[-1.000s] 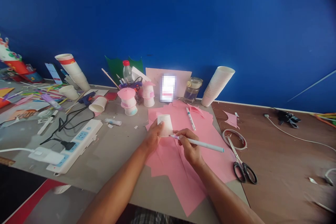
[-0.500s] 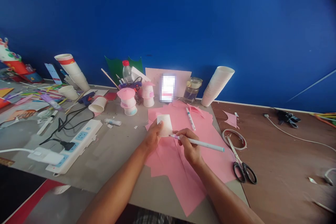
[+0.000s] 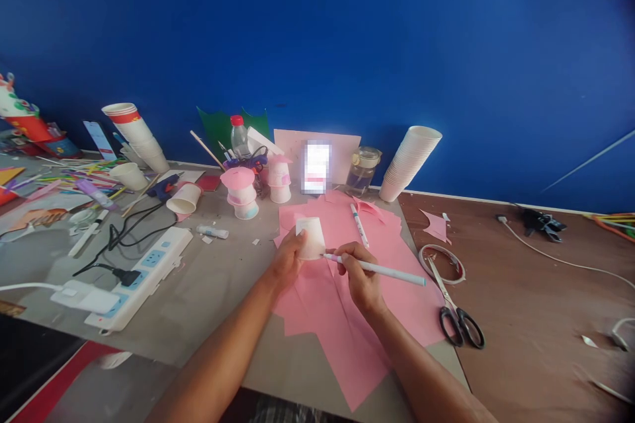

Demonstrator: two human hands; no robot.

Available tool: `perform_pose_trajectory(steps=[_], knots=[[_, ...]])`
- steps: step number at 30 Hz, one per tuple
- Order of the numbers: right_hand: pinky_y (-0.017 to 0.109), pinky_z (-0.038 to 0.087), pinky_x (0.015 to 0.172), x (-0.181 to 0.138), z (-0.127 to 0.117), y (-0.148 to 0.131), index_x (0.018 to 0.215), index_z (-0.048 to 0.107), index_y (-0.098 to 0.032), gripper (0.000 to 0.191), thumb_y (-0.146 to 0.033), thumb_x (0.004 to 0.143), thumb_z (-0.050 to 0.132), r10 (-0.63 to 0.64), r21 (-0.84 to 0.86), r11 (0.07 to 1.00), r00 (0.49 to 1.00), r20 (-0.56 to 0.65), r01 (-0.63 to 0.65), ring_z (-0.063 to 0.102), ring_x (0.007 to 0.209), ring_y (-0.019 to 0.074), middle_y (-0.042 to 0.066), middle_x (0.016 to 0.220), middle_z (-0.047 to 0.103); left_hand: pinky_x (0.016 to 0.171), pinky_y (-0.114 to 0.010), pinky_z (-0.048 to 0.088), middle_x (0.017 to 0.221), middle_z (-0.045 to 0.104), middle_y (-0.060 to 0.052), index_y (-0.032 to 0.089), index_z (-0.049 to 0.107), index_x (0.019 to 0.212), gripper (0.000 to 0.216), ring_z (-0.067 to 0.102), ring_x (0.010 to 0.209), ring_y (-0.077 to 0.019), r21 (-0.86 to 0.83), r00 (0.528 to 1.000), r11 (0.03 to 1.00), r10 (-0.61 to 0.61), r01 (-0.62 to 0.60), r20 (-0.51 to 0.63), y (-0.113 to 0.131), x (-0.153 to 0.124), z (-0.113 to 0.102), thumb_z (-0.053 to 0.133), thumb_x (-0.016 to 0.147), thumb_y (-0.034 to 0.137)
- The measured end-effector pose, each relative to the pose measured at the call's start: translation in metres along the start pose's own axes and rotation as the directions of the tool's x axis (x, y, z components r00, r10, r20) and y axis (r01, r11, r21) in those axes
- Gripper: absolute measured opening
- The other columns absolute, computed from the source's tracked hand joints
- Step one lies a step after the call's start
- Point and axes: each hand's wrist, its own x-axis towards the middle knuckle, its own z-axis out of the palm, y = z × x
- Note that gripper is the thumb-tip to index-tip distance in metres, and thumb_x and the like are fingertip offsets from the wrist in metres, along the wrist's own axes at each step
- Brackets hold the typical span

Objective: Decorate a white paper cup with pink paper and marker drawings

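My left hand [image 3: 288, 259] is closed on a white paper cup [image 3: 311, 239], thumb on its side, above the pink paper sheets [image 3: 357, 357]. The cup looks upside down, its wide rim toward me. A white marker pen [image 3: 387, 269] is pinched in my right hand [image 3: 361, 276]; its tip lies at the cup's lower right edge, and I cannot tell whether it touches. Beyond them another marker pen [image 3: 360, 225] rests on the pink paper. Two small pink-topped cup models [image 3: 241, 193] stand behind on the left.
Scissors [image 3: 454, 310] and a tape roll [image 3: 442, 264] lie to the right. A tall stack of paper cups [image 3: 411, 164] leans at the back, near a glass jar [image 3: 363, 168] and a lit, blurred screen [image 3: 317, 166]. On the left are a power strip [image 3: 143, 277] and a tipped paper cup [image 3: 184, 199].
Almost nothing differs. The whole view shifts very slightly, and the marker stays close to the cup's lower edge.
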Motion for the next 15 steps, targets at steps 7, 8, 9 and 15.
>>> perform_pose_trajectory(steps=[7,8,9,15], knots=[[0.028,0.043,0.056,0.001,0.001,-0.003,0.067,0.061,-0.021,0.015,-0.026,0.077,0.051,0.005,-0.054,0.999,1.000,0.026,-0.004,0.054,0.055,0.0162,-0.004,0.049,0.047,0.063,-0.024,0.044,0.075,0.056,0.000,0.017,0.063,0.095,0.036,0.052,0.068,-0.0117,-0.002,1.000,1.000,0.015,-0.015,0.020,-0.004,0.000,-0.004,0.071,0.077,0.047],[0.027,0.041,0.054,0.001,0.001,-0.003,0.066,0.061,-0.021,0.015,-0.026,0.077,0.052,0.001,-0.063,0.998,1.000,0.014,0.000,0.052,0.054,0.0154,-0.004,0.050,0.048,0.064,-0.024,0.044,0.075,0.056,0.000,0.017,0.063,0.096,0.036,0.052,0.068,-0.0120,-0.007,1.000,1.000,0.014,-0.014,0.018,-0.004,0.000,-0.004,0.071,0.078,0.046],[0.027,0.040,0.053,0.001,0.001,-0.002,0.067,0.061,-0.020,0.015,-0.026,0.078,0.052,-0.004,-0.062,0.998,1.000,-0.006,0.003,0.050,0.053,0.0147,-0.004,0.052,0.049,0.065,-0.025,0.044,0.077,0.057,0.000,0.016,0.063,0.096,0.036,0.053,0.070,-0.0124,-0.012,1.000,1.000,0.011,-0.011,0.016,-0.003,0.000,-0.004,0.071,0.077,0.046],[0.026,0.036,0.053,0.001,0.000,0.009,0.070,0.061,-0.020,0.018,-0.028,0.082,0.050,0.063,0.116,0.992,0.990,-0.123,-0.049,0.046,0.052,0.0131,-0.003,0.052,0.050,0.070,-0.027,0.045,0.082,0.064,-0.004,0.015,0.066,0.098,0.040,0.057,0.075,-0.0151,-0.027,0.999,1.000,-0.009,0.010,0.033,-0.001,0.000,-0.003,0.073,0.076,0.047]])
